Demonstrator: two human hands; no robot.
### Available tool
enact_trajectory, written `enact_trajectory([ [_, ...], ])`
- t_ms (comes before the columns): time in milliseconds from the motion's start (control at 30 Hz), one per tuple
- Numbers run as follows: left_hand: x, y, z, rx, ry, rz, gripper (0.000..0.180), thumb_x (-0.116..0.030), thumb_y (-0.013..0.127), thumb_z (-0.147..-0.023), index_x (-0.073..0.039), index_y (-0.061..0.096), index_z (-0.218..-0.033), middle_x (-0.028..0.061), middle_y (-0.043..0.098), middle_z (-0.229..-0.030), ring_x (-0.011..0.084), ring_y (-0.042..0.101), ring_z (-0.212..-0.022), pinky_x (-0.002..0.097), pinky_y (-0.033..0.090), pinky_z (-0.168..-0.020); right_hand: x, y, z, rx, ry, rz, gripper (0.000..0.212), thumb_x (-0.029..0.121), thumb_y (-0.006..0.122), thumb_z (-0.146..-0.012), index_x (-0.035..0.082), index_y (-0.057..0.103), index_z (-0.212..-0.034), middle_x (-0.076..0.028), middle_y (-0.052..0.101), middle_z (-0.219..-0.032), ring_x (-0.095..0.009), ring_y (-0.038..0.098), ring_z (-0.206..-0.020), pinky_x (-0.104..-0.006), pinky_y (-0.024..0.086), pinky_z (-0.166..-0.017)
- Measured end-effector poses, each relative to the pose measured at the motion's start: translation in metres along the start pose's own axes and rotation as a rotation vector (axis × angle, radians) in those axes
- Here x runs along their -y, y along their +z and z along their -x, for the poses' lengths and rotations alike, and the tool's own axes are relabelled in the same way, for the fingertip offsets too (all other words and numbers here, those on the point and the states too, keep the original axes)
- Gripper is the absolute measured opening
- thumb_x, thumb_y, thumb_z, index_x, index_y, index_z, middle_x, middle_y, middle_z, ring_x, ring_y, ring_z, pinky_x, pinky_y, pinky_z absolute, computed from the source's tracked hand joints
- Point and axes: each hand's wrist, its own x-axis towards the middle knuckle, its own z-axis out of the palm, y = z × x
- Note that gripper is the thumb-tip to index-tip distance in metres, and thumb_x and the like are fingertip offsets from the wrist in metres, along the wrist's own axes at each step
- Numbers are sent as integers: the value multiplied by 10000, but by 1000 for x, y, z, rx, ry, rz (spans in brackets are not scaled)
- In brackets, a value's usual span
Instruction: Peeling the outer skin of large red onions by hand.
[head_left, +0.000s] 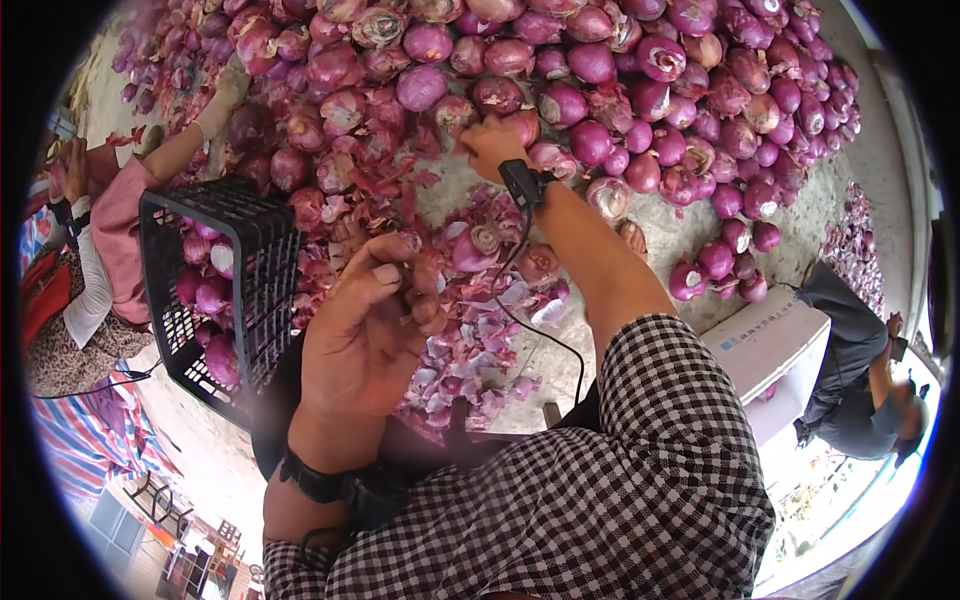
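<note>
A big heap of red onions [600, 60] covers the ground ahead of me. My right hand [490, 145] reaches out to the heap's near edge, fingers closed around a red onion [522, 124]. A black band with a cable sits on that wrist. My left hand [370, 320] hovers closer to me above loose purple peels [470, 330], fingers curled together with nothing visible in them. It is just right of a black plastic crate [255, 215] partly filled with onions.
At the left, another person in a pink sleeve [120, 210] stretches an arm into the heap. A person in dark clothes [850, 350] bends over at the right, beside a white box [770, 340]. A few stray onions [720, 265] lie near the box.
</note>
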Motion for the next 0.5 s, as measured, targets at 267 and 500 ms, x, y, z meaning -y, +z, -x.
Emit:
enact_trajectory([
  [267,2,4,-1,12,-8,-14,178,-114,567,-848,-74,565,-1022,60,497,-880,154,455,-731,273,374,-637,-13,-10,-20,-272,302,-180,394,250,702,-707,113,608,-1064,-170,603,-1069,-347,558,-1019,-447,462,-843],
  [500,3,-5,-2,0,-34,9,175,-101,544,-864,-59,521,-1032,89,546,-889,180,501,-761,303,424,-704,-27,-21,-26,-355,540,84,761,270,787,-643,136,403,-1286,-175,506,-1208,-363,516,-1099,-496,436,-887],
])
